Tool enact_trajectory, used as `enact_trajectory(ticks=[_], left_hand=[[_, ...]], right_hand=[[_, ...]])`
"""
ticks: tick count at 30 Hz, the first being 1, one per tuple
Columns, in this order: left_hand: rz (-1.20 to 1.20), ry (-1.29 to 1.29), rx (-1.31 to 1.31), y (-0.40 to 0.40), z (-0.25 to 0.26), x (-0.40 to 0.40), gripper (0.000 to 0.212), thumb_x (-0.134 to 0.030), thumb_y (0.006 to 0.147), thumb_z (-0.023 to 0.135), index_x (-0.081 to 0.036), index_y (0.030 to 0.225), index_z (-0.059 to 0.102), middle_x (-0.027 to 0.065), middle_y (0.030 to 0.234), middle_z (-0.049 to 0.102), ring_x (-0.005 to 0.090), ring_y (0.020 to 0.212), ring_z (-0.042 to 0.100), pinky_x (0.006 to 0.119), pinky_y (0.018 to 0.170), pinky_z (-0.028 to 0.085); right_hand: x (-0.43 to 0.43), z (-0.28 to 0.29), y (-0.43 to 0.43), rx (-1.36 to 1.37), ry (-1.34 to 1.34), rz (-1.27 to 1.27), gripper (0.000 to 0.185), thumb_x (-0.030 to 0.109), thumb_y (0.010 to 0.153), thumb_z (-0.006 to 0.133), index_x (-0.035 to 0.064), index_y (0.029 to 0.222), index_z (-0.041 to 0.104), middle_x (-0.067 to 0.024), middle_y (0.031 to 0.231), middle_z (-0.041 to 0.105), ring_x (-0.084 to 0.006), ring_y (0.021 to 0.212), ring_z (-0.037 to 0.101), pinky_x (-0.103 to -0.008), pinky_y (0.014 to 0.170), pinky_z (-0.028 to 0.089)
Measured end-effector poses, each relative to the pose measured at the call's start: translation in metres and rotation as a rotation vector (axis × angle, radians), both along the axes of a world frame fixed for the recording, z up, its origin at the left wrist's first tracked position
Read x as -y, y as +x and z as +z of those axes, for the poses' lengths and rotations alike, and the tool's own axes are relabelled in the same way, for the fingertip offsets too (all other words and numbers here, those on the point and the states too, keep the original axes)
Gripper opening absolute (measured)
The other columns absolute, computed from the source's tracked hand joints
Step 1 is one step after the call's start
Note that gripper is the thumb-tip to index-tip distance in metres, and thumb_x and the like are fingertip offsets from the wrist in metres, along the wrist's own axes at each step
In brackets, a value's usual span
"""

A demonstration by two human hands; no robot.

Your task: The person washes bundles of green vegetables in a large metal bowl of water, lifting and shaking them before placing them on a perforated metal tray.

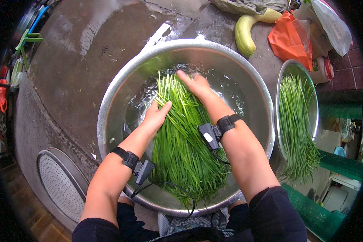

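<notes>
A large round metal basin point(261, 90) with water in it stands before me, holding a thick bundle of long green garlic chives point(184, 145). Their pale cut ends point away from me. My left hand point(157, 116) grips the left side of the bundle, thumb on top, with some stalks lying crosswise by it. At the upper right of the bundle is my right hand point(196, 84), slightly blurred, its thumb raised and its fingers partly hidden at the water; whether it grips stalks is unclear. Each forearm wears a strapped black device with a cable.
Right of the basin, a smaller metal bowl point(279, 121) holds more chives point(298, 127). A perforated metal strainer point(59, 184) lies at lower left. A pale green gourd point(245, 36), an orange bag point(290, 39) and a plastic jar point(320, 71) are at upper right. Green-edged shelving point(341, 163) stands at right.
</notes>
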State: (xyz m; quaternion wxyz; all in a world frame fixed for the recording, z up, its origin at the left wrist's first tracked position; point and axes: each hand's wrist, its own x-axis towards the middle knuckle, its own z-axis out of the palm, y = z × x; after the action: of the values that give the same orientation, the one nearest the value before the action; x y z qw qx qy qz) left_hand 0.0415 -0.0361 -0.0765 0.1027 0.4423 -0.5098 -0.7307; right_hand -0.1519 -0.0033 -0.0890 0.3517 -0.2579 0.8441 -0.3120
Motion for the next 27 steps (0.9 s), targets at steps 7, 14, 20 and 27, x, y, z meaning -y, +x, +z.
enact_trajectory(ticks=[7,14,20,27], left_hand=[[-0.078,-0.038,0.059,-0.005,0.001,-0.001,0.040,-0.018,0.088,0.056,-0.004,0.123,0.044,0.0060,0.111,0.056,0.0128,0.095,0.053,0.028,0.082,0.044],[-0.130,-0.011,-0.032,-0.001,0.007,-0.003,0.045,-0.016,0.088,0.057,-0.005,0.128,0.041,0.0048,0.113,0.055,0.0138,0.099,0.053,0.029,0.087,0.042],[-0.241,-0.130,0.055,-0.003,0.010,0.002,0.040,-0.030,0.086,0.058,-0.006,0.118,0.052,0.0075,0.102,0.061,0.0143,0.092,0.056,0.028,0.083,0.043],[0.034,-0.483,0.436,0.018,-0.012,0.036,0.049,-0.045,0.090,0.045,0.000,0.094,0.062,0.0098,0.081,0.063,0.0158,0.069,0.057,0.030,0.067,0.045]], right_hand=[[0.010,-0.015,0.011,0.202,-0.169,0.115,0.048,0.039,0.084,0.056,-0.0060,0.101,0.061,-0.0171,0.098,0.064,-0.0266,0.087,0.061,-0.0355,0.078,0.045],[0.004,0.014,0.011,0.774,-0.259,-0.057,0.047,0.038,0.079,0.065,-0.0012,0.104,0.058,-0.0109,0.094,0.063,-0.0172,0.081,0.061,-0.0296,0.072,0.050],[0.006,0.000,0.007,0.682,-0.256,0.016,0.031,0.029,0.085,0.060,0.0008,0.098,0.060,-0.0080,0.087,0.064,-0.0155,0.074,0.061,-0.0288,0.068,0.049],[-0.012,0.019,-0.012,0.335,-0.262,-0.029,0.072,0.059,0.082,0.047,-0.0051,0.115,0.053,-0.0212,0.119,0.053,-0.0254,0.104,0.054,-0.0354,0.090,0.040]])
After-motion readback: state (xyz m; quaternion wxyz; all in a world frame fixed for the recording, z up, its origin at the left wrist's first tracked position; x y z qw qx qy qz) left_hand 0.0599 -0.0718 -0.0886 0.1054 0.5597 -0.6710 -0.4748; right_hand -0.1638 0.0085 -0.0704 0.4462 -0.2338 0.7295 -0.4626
